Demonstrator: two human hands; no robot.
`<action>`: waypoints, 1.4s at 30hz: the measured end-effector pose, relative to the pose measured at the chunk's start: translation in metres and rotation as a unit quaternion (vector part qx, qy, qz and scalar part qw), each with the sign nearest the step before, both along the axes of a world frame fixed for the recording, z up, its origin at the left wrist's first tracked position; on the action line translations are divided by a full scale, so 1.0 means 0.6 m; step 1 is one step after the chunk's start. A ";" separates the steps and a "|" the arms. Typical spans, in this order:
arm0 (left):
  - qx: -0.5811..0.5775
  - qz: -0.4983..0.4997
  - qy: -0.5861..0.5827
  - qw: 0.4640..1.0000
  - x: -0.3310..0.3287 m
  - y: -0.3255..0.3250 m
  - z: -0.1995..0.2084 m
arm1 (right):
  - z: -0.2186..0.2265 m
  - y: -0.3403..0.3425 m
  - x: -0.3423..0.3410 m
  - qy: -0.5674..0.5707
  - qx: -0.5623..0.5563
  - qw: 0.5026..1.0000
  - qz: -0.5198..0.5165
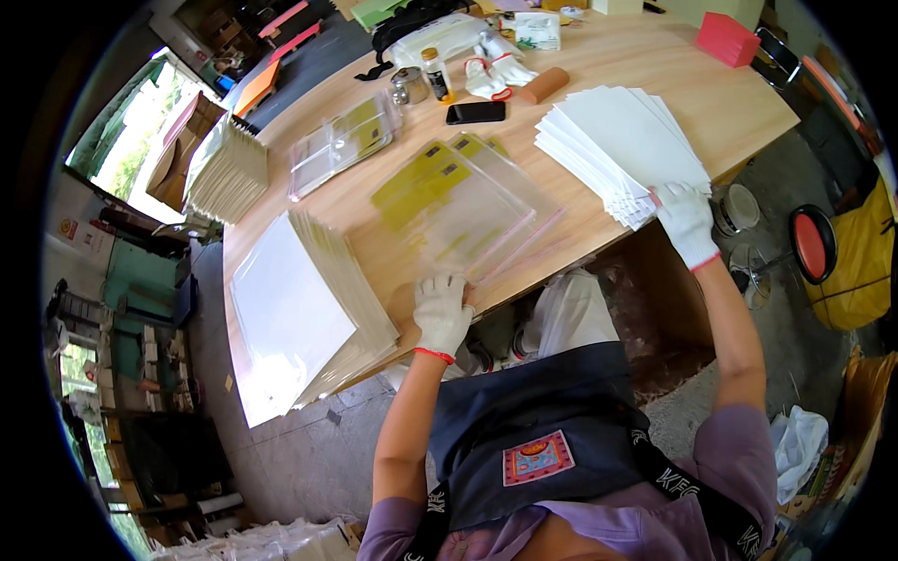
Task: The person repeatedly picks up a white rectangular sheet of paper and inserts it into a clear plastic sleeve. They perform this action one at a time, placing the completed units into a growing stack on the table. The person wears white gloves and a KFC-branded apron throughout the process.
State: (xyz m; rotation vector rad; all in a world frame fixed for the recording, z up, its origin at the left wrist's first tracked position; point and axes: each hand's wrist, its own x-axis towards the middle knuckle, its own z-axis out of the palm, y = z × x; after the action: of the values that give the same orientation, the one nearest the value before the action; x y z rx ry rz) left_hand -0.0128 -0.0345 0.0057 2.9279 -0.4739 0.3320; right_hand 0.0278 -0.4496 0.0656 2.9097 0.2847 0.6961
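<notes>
My left hand (442,315), in a white knit glove with a red cuff, rests at the table's front edge. Its fingers lie on the tabletop by the near corner of some clear plastic sleeves (486,210) with yellow-green printing; I see nothing held in it. Over on the right, my right hand (686,222), gloved the same way, has its fingers closed at the near right corner of a fanned stack of white sheets (622,140). How many sheets it grips is hidden.
A tall stack of white-topped sleeves (290,309) stands at the left, with more sleeves (346,140) behind. A phone (476,112), a yellow-capped bottle (437,75), a brown cylinder (544,85) and spare gloves (491,77) lie farther back. A red stool (812,243) stands right of the table.
</notes>
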 end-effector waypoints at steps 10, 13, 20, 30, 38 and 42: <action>-0.011 0.024 0.022 0.999 0.012 0.013 -0.011 | -0.069 -0.066 -0.068 0.106 0.814 0.540 -0.188; -0.020 0.006 0.010 1.000 0.014 0.004 -0.006 | -0.097 -0.115 -0.001 0.145 0.923 0.334 -0.120; -0.084 0.055 -0.025 0.995 0.040 0.008 -0.043 | -0.081 -0.077 0.012 0.062 0.867 0.494 -0.041; -0.116 0.027 -0.030 0.992 0.037 0.016 -0.043 | -0.067 0.071 -0.203 0.380 0.848 0.369 0.007; -0.101 0.058 -0.071 0.991 0.022 0.024 -0.039 | -0.163 0.079 -0.216 0.294 0.896 0.332 -0.022; -0.260 0.078 0.064 0.960 0.021 0.025 -0.007 | -0.180 0.098 -0.217 0.261 0.926 0.271 -0.030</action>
State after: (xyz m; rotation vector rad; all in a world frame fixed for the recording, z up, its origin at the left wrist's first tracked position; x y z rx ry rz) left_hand -0.0004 -0.0195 0.0015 2.4530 -0.1097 0.2391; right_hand -0.1024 -0.3908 -0.0426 4.6276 -2.3839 -1.2473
